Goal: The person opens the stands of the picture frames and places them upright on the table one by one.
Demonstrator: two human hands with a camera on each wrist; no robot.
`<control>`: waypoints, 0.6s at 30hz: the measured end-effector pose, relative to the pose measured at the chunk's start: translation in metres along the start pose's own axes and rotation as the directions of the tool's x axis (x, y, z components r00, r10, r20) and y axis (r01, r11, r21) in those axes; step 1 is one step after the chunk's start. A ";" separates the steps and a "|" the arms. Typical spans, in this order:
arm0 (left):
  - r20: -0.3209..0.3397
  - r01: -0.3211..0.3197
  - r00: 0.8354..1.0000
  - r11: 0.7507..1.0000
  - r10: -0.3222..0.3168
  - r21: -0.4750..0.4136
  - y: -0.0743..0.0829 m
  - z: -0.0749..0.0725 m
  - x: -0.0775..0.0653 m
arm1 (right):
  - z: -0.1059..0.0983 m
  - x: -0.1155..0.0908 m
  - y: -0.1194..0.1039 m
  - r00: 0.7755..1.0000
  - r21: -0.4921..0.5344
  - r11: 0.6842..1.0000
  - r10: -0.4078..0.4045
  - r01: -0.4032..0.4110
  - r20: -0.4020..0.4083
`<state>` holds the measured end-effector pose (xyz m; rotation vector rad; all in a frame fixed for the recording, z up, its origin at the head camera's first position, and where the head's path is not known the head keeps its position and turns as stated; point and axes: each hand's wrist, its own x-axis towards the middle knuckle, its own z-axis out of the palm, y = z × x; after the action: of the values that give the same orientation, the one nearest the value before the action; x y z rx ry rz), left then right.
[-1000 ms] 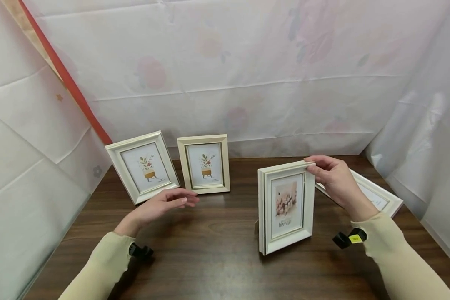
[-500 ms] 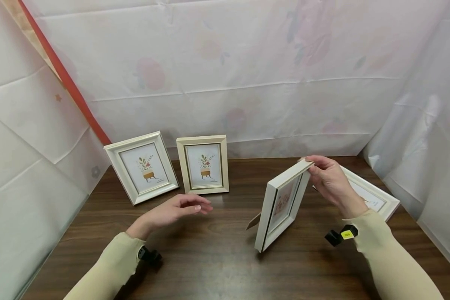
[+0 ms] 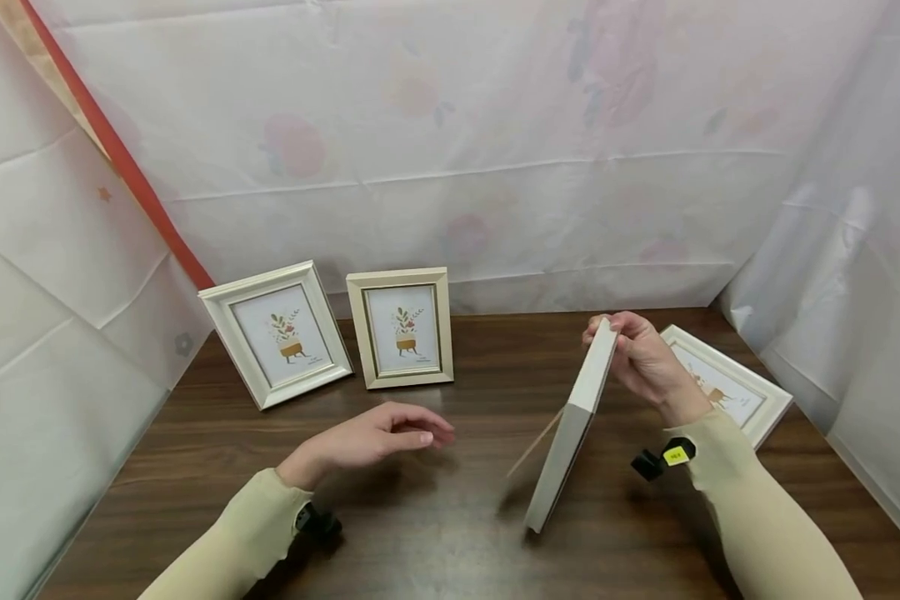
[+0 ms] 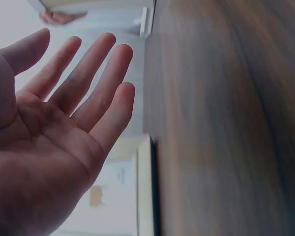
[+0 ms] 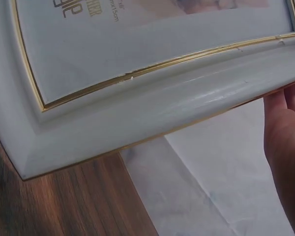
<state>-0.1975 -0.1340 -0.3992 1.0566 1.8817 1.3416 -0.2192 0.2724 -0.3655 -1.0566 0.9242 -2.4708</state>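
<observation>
My right hand (image 3: 645,367) grips a white picture frame (image 3: 564,458) by its upper corner. That frame stands nearly edge-on and tilted in the head view, and its thin brown stand leg (image 3: 534,446) sticks out to the left. Its front faces the right wrist camera, where a white border (image 5: 113,128) with a gold inner line and part of a print show. To the left of it, my left hand (image 3: 378,437) hovers over the table with nothing in it. Its palm and loosely extended fingers (image 4: 113,118) are visible in the left wrist view.
A silvery-white frame (image 3: 276,333) and a cream frame (image 3: 401,329), both with plant prints, stand upright at the back left. Another white frame (image 3: 727,387) lies behind the right wrist. Pale patterned cloth (image 3: 450,150) hangs behind the brown table (image 3: 450,533).
My right hand has turned the white frame from facing the head camera to nearly edge-on, exposing its stand leg. My left hand has moved right and slightly nearer.
</observation>
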 end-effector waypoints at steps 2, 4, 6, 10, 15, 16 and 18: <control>0.015 0.002 1.000 1.000 -0.002 -0.008 0.006 0.006 0.003 | 0.000 0.002 0.001 1.000 0.015 1.000 0.003 -0.004 0.026; 0.023 -0.001 1.000 0.999 0.002 -0.041 0.012 0.012 0.007 | 0.001 0.003 0.002 0.999 0.021 1.000 0.003 -0.005 0.052; 0.025 -0.017 1.000 0.998 0.018 -0.065 0.017 0.018 0.012 | 0.001 0.004 0.003 0.998 0.025 1.000 -0.004 0.002 0.069; 0.018 -0.060 0.998 0.996 0.062 -0.073 0.023 0.030 0.019 | 0.002 0.005 0.006 0.996 0.048 0.999 -0.018 0.014 0.085; 0.021 -0.074 0.997 0.997 0.073 0.016 0.030 0.044 0.023 | 0.006 0.008 0.007 0.993 0.095 0.995 -0.009 -0.002 0.117; 0.019 -0.073 0.997 0.997 0.072 0.035 0.031 0.047 0.024 | 0.007 0.009 0.007 0.992 0.104 0.995 -0.007 -0.006 0.124; 0.008 -0.063 0.998 0.996 0.063 0.067 0.035 0.054 0.026 | 0.008 0.010 0.008 0.991 0.112 0.994 -0.005 -0.011 0.135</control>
<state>-0.1573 -0.0797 -0.3837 1.1608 1.9151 1.3168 -0.2202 0.2581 -0.3607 -1.1661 0.7369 -2.3839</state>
